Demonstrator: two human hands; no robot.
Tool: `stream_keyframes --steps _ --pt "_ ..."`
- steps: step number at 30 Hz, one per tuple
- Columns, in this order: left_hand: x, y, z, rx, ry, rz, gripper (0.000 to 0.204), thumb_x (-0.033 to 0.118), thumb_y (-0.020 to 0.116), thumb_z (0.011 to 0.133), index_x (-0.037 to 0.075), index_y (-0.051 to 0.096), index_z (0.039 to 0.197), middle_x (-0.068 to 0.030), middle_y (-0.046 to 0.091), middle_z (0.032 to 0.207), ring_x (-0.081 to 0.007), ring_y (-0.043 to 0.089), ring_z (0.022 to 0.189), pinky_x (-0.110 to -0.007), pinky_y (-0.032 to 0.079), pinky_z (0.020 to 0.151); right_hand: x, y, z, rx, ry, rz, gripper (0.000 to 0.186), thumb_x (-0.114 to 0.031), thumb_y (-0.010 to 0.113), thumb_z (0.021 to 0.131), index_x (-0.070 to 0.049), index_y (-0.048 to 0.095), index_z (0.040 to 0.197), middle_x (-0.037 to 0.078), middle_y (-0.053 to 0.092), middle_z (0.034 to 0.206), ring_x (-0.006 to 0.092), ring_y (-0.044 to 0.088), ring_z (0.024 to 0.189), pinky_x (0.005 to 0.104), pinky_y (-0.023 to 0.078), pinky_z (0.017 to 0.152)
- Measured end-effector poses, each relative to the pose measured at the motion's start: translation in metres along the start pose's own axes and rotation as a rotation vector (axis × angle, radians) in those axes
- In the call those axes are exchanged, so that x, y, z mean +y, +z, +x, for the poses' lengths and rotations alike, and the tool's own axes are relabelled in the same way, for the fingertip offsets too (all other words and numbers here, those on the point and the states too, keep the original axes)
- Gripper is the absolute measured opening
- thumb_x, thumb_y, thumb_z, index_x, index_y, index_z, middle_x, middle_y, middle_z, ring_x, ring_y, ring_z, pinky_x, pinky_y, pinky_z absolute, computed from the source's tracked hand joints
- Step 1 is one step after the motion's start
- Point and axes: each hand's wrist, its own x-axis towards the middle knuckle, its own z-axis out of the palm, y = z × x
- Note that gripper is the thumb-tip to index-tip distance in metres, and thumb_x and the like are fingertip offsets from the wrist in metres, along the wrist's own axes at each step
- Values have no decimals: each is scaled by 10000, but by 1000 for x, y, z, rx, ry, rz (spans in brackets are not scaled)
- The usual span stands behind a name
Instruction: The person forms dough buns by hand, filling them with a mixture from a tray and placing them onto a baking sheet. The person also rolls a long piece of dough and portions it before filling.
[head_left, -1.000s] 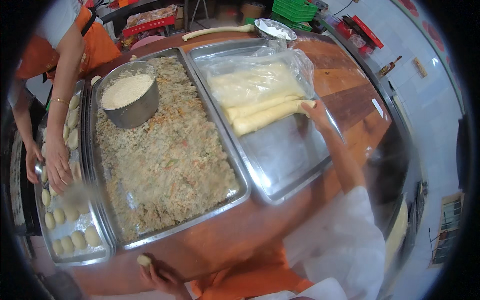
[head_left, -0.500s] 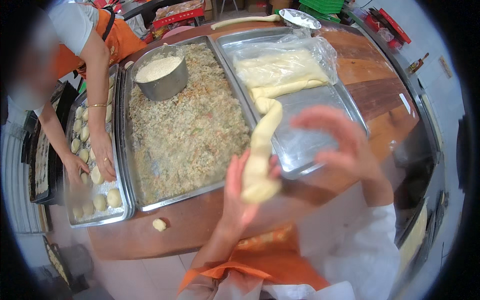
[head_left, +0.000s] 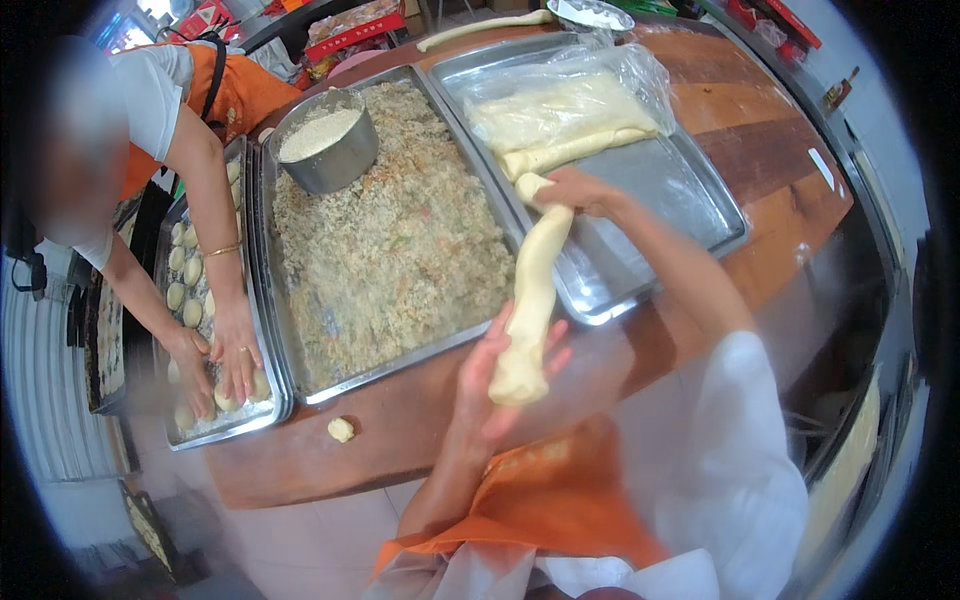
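Note:
Between both hands I hold a long pale rope of dough (head_left: 535, 290) above the wooden table's front edge. My right hand (head_left: 580, 190) grips its upper end over the right metal tray (head_left: 690, 190). The lower end rests in my left hand (head_left: 500, 375). More dough rolls (head_left: 570, 150) lie on that tray under a clear plastic sheet (head_left: 570, 100). The middle tray (head_left: 300, 370) is full of crumbly mixed filling (head_left: 390, 240). A small dough piece (head_left: 341, 429) lies on the table (head_left: 420, 420).
A metal pot of white crumbs (head_left: 325, 150) stands at the back of the filling tray. At the left, another person in an orange apron presses both hands (head_left: 215, 365) on dough balls in a third tray (head_left: 215, 430). A long dough rope (head_left: 480, 28) lies at the table's far edge.
My right hand picked a dough rope off the right tray and drew it toward me. My left hand rose to take its lower end, and the rope now hangs stretched and longer.

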Motion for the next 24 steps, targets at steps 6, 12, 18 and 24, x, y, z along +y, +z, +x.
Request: stream_keyframes --steps 6,12,18,24 --pt "25 -23 -43 -95 -82 24 726 190 524 782 80 167 1404 -164 277 1395 -403 349 1233 -497 352 997 2 12 -147 459 -388 852 411 -157 596 820 -31 415 1167 117 540 1040 190 562 925 345 502 761" --pt "55 -68 -86 63 -187 -26 616 319 466 870 46 236 1372 -226 319 1356 -437 388 1192 -465 442 925 45 99 -264 870 -425 857 434 -95 545 866 -51 353 1252 155 498 1154 199 535 1020 322 499 829" --pt "55 -93 -116 469 -49 601 411 310 433 925 51 402 1243 -168 525 1135 -250 605 913 -280 539 658 108 92 -270 648 -284 -336 423 -104 573 835 -29 436 1229 149 484 1208 248 483 1121 338 433 891" --pt "39 -98 -113 664 76 1203 323 145 547 884 62 478 1188 -70 611 884 -89 570 610 -169 438 467 124 54 -235 522 -418 -594 426 -109 621 766 -44 516 1174 158 538 1167 323 462 1124 403 372 951"
